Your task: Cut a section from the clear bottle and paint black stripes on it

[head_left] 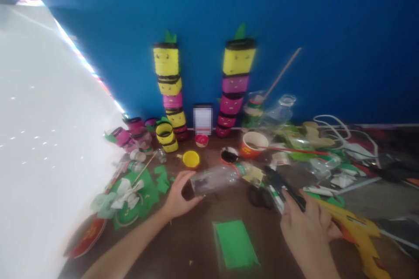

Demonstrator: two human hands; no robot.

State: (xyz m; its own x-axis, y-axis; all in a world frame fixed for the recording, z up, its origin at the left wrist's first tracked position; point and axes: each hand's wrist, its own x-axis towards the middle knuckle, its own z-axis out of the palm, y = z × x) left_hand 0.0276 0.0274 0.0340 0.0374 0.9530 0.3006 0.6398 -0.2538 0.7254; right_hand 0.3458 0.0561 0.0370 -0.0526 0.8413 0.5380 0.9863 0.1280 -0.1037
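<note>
My left hand [179,196] curls its thumb and fingers around the base end of a clear plastic bottle [216,178]. The bottle lies on its side, its neck pointing right toward a scrap of yellowish paper [254,176]. My right hand [303,220] grips a long black object [284,187]; blur hides its exact kind. Under that object are dark scissor-like handles [260,197] and a white-and-green stick [276,198]. A yellow glue gun [356,226] lies just right of my right hand. Between my forearms sits a packet of green sheets [236,244].
Two tall stacks of painted cups, one left [172,100] and one right [234,91], stand against the blue wall. A yellow paint cup [190,159], a dark paint cup [229,155] and a paper cup [253,144] line the middle. Green scraps [147,192] lie left; clutter and white cable [347,126] lie right.
</note>
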